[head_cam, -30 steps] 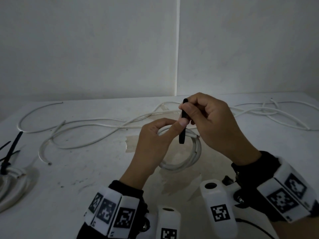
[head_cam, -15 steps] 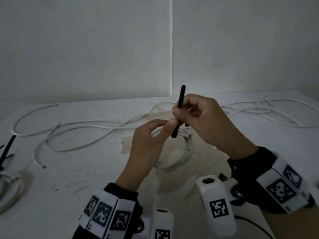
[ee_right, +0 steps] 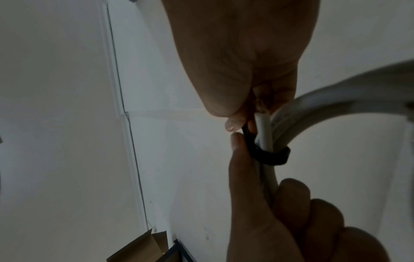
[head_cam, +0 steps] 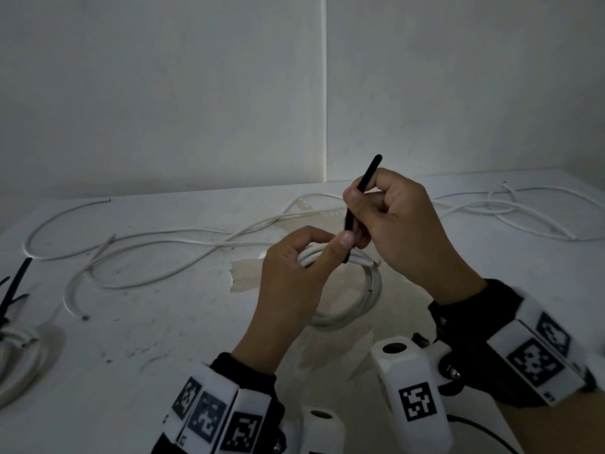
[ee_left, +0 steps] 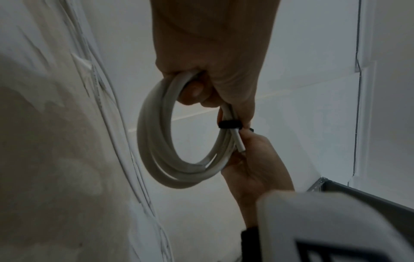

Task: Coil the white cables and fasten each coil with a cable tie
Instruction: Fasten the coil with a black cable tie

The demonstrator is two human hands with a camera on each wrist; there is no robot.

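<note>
Above the white table [head_cam: 163, 322], head view: left hand [head_cam: 291, 290] grips the top of a white cable coil [head_cam: 363, 299], fingers curled round the bundled strands, thumb pressed beside a black cable tie [head_cam: 352, 217]. Right hand [head_cam: 402, 231] pinches the tie's free tail, which sticks up past the knuckles. Loose white cables [head_cam: 157, 244] lie across the far table; a second, tied coil [head_cam: 19, 342] sits at the left edge.

Left wrist view: coil [ee_left: 156, 141] hangs below the left hand [ee_left: 212, 53]; the tie [ee_left: 229, 124] bands the strands just under the fingers, a cut cable end poking below it.

Right wrist view: right hand [ee_right: 241, 62] pinches the tie [ee_right: 271, 156] where it loops the coil [ee_right: 313, 113]; left hand [ee_right: 280, 212] clasps the strands directly beneath.
</note>
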